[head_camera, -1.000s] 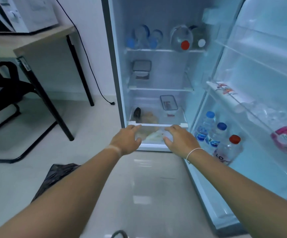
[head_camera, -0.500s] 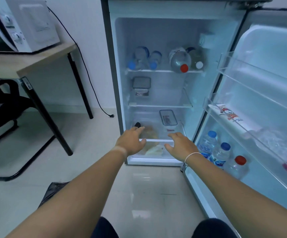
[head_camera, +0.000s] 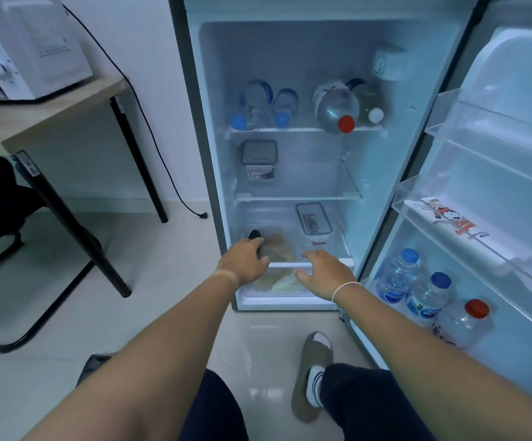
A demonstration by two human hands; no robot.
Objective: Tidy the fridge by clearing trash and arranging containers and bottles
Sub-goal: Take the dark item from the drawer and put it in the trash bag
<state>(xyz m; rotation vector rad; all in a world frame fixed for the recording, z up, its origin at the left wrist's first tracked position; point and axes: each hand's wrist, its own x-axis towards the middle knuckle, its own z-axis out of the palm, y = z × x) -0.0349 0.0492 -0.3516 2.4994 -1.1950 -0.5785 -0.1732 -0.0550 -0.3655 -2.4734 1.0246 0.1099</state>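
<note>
Fridge [head_camera: 290, 43] | step: crisper drawer [head_camera: 302, 265], lower centre | your left hand [head_camera: 242, 261] gripping its rim, right hand [head_camera: 325, 275] spread loose | next: seat drawer squarely.

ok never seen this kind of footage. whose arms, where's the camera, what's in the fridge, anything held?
No machine here: a person's two bare arms, filmed by one wide-angle camera on their head looking down. The fridge door stands open. The top shelf carries bottles lying on their sides; a lidded container sits on the shelf below, another container lower down. Three bottles stand in the door's bottom rack. The left hand and right hand are at the front rail of the bottom drawer, fingers loose. Whether the left touches the dark item beyond it is unclear; the right holds nothing.
</note>
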